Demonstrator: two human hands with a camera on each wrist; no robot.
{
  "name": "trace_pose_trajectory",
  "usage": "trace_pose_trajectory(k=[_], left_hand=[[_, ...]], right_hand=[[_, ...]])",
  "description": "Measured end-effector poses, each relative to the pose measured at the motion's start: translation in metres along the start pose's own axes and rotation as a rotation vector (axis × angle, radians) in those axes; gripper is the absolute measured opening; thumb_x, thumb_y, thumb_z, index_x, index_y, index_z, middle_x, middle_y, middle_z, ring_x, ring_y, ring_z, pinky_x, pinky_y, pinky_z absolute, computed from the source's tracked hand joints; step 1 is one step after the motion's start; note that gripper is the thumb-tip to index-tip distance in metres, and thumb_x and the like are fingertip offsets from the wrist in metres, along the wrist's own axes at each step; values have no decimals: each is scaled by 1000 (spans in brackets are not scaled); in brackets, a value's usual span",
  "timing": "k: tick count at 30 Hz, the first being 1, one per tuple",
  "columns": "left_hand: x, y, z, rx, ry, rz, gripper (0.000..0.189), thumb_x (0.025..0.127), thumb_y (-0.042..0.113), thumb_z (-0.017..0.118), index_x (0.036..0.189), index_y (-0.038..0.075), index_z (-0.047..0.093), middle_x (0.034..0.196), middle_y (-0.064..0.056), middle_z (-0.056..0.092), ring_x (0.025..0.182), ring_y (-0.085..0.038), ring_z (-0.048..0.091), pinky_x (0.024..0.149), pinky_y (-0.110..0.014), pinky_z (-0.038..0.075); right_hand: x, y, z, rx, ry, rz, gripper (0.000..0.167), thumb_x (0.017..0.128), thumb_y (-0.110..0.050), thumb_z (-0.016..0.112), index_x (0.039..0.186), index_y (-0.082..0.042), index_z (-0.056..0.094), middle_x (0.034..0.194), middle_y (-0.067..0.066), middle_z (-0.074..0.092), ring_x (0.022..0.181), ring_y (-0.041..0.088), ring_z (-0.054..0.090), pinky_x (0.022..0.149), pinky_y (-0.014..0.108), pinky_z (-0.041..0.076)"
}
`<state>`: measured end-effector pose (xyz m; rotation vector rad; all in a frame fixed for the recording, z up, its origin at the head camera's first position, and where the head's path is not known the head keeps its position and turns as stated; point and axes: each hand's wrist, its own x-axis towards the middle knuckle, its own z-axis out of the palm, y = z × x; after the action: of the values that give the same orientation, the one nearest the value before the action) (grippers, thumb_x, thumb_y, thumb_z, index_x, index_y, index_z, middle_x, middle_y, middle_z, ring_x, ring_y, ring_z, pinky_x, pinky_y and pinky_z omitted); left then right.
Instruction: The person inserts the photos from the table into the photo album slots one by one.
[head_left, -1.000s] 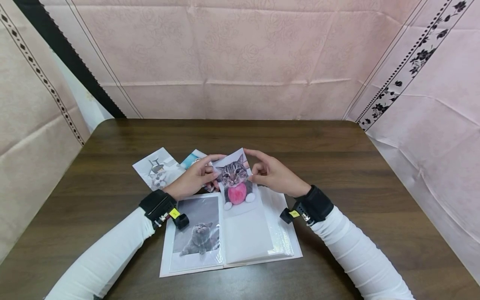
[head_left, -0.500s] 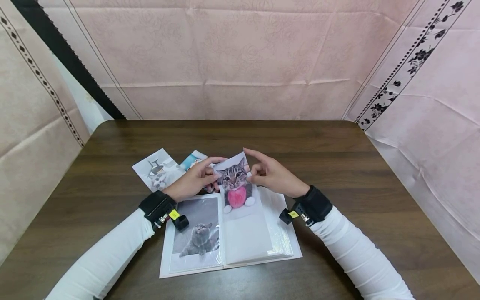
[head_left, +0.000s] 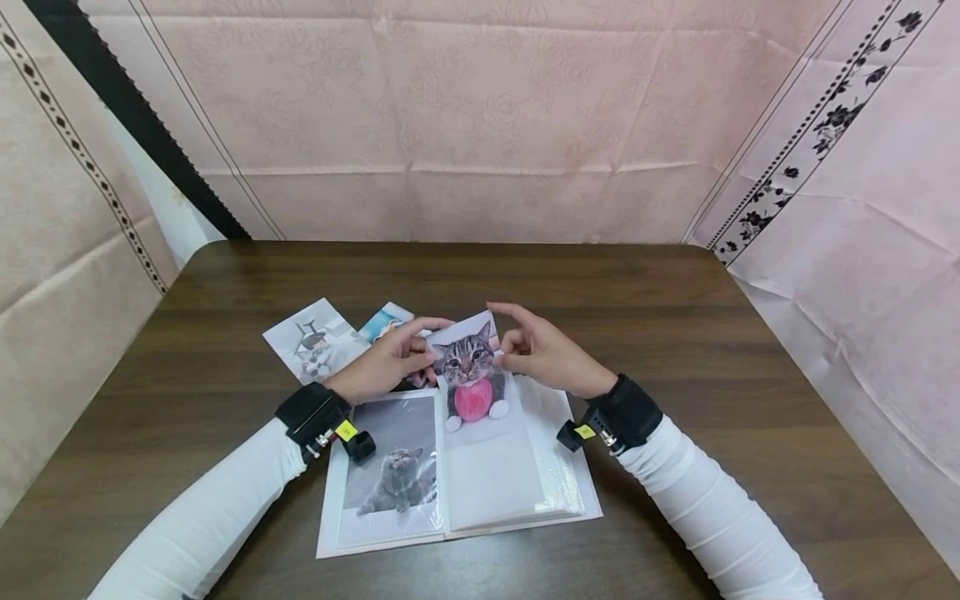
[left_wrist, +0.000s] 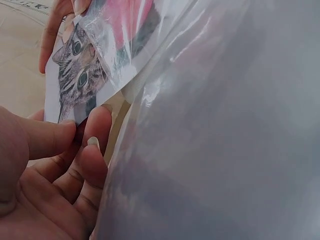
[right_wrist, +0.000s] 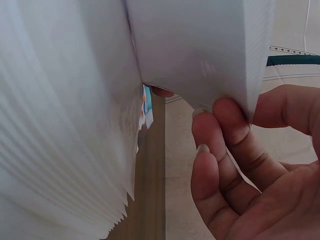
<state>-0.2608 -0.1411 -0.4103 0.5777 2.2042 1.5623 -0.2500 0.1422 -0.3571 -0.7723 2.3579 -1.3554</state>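
The tabby photo (head_left: 472, 371) sits between the 2 hands, near the middle of the desk (head_left: 660, 325), at the far end of an open album (head_left: 327, 533). Its long axis runs from the desk's far edge toward the wearer, nearly in line with the clear pocket (head_left: 495, 479) of the album's right page. That alignment looks like the relation that matters: the pocket's mouth faces the desk's far edge, and in the left wrist view film covers the photo's lower part while the cat's face stands out bare.

Neither hand is clearly nearer. The left hand (head_left: 390, 358) pinches the photo's left edge, thumb in front and fingertips behind. The right hand (head_left: 543, 350) pinches at the right edge, its forefinger reaching up beside the upper right corner; I cannot tell whether film is caught in that grip too.

The photo is a glossy-looking upright print: a grey striped cat, ears up, with a round pink shape at its chest and 2 white paws, on a pale ground. Its lower edge is hard to make out through the film.

The left page shows a grey cat picture (head_left: 397, 479). Toward the desk's far left corner lie a pale print (head_left: 311, 333) and a partly hidden blue print (head_left: 385, 317).
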Motion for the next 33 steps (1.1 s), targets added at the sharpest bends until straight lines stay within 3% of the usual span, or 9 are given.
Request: trace_pose_trajectory(k=[17,33], left_hand=[[1,-1,2,2,-8,-39,49,105,6,51,149,26,46,96,-16,68,82,-26,63,71,-28,51],[-1,-4,2,59,-4,10,45,104,5,53,145,21,53,90,-13,69,82,-26,66,73,-28,53]], right_hand=[[1,0,1,25,-2,11,63,95,1,65,150,-7,34,86,11,64,79,23,56,69,25,44],[1,1,3,3,16,-3,55,95,-4,69,143,-3,41,83,9,64,79,22,56,73,26,46]])
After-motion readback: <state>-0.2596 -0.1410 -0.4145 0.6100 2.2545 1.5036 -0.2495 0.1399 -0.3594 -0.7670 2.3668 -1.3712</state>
